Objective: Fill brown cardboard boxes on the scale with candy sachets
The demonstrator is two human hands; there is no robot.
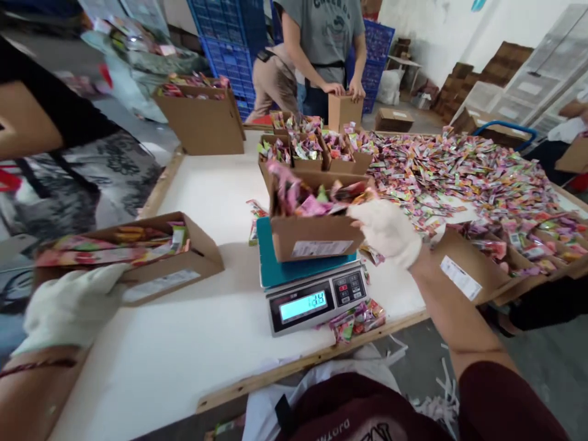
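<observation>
Right arm stretched forward, right hand [386,231] curled against the right rim of the scale box [312,236]. Left hand [68,309] cups the long box [160,263], which lies left-right. Grip unclear for both.

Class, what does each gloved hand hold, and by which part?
Left hand: left box, near end. Right hand: weighed box, right top corner.

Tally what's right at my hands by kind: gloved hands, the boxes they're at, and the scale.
Digital scale: 1
Gloved hands: 2, left hand, right hand
Packet-filled boxes: 2, weighed box, left box
Total: 5
</observation>
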